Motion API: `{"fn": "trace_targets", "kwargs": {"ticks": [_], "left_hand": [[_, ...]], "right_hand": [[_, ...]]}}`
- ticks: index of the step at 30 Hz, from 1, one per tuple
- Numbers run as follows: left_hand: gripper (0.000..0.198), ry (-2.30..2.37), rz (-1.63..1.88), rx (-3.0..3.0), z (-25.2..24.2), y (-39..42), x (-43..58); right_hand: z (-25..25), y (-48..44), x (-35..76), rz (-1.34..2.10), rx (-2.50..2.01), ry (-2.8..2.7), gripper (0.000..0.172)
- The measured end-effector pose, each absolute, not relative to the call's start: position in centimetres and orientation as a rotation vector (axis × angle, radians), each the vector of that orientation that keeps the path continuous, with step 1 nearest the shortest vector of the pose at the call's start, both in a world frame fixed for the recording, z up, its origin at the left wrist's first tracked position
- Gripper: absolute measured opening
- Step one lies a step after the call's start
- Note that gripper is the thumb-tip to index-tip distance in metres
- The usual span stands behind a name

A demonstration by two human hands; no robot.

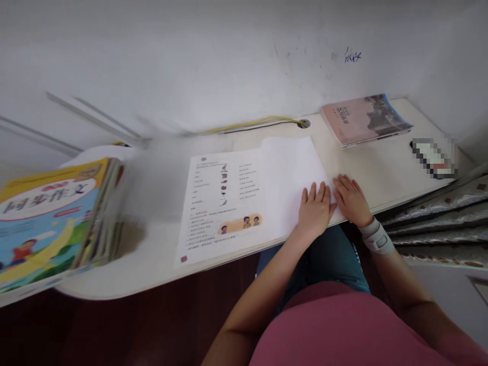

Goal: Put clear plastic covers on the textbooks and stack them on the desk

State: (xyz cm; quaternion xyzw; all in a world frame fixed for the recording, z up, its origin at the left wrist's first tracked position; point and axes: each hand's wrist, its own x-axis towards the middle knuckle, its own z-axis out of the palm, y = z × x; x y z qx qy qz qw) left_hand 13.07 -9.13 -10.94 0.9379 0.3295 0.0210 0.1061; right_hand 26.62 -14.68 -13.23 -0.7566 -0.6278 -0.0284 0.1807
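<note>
A printed worksheet [213,203] with lines of text, small pictures and an orange cartoon strip lies on the white desk. Joined to or overlapping its right side is a blank white page [282,178]; I cannot tell whether both are one booklet. My left hand [315,207] rests flat on the lower right of the blank page, fingers stretched out. Just beside it, my right hand [351,200] lies palm down at the page's right edge, fingers extended and holding nothing. A pale band circles my right wrist.
A stack of colourful books [46,218] stands at the left end of the desk [152,274]. Thin books [362,119] lie at the back right, near a blurred-out phone [432,157]. Yellow and black cables run along the wall to a hole. A patterned curtain [438,218] hangs at right.
</note>
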Motion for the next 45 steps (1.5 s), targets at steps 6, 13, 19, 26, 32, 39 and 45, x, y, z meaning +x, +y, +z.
{"fn": "trace_targets", "kwargs": {"ticks": [6, 13, 19, 26, 32, 39, 45], "left_hand": [[0.054, 0.746, 0.083, 2.655, -9.6, -7.6, 11.7], [0.058, 1.215, 0.312, 2.628, -9.5, -5.6, 3.7], [0.062, 1.053, 0.331, 2.632, -11.7, -4.8, 2.5], [0.06, 1.007, 0.378, 2.691, -12.2, -5.1, 3.0], [0.059, 1.043, 0.322, 2.72, -11.9, -5.4, 3.2], [0.059, 1.073, 0.203, 2.783, -11.2, -5.5, 5.0], [0.057, 1.038, 0.162, 2.767, -11.0, -5.5, 5.4]], "right_hand": [[-13.1, -14.9, 26.5, -0.129, -2.182, -1.794, 0.043], [-12.3, -15.3, 27.8, -0.078, -2.275, -1.958, 0.046], [-12.2, -14.1, 29.1, 0.0, -2.262, -2.048, 0.061], [-12.6, -14.2, 29.2, -0.037, -2.222, -2.108, 0.062], [-12.8, -14.1, 29.5, -0.02, -2.217, -2.114, 0.061], [-12.6, -14.2, 29.3, -0.017, -2.228, -2.114, 0.062], [-12.8, -14.1, 29.6, -0.036, -2.215, -2.112, 0.061]]}}
